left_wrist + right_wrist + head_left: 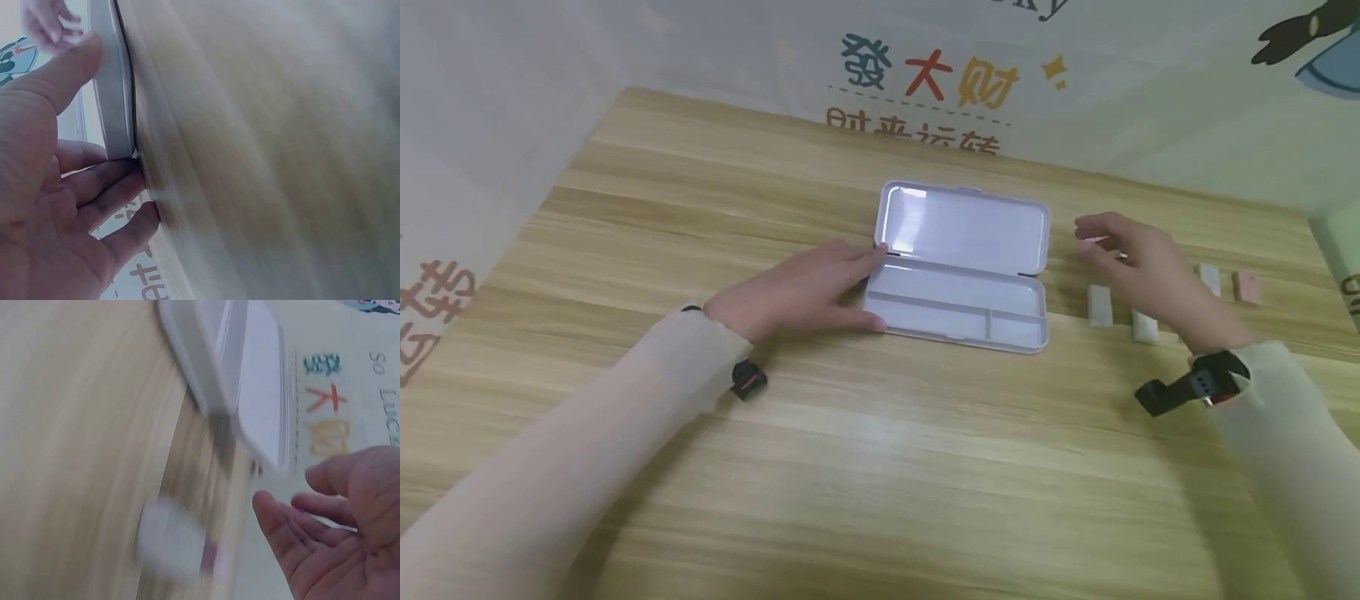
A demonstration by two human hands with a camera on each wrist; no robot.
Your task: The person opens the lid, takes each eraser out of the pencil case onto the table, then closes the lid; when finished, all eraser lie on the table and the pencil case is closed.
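Observation:
A white pencil case (958, 329) lies with its lid (966, 225) raised back; its divided tray holds nothing. My left hand (801, 287) grips the case's left end, thumb at the front corner and fingers by the hinge. In the left wrist view the thumb (87, 56) rests against the case edge (115, 94). To the right of the case, my right hand (1138, 258) is above the table with fingers loosely bent and nothing held. Below it lies a small white eraser-like block (1100, 306); a pink patch shows partly hidden behind its fingers.
More small blocks lie on the right of the wooden table (880, 467): a white one (1145, 327) partly under the right forearm, another white one (1208, 279) and a pink one (1247, 287). A printed cloth (737, 58) stands behind the table.

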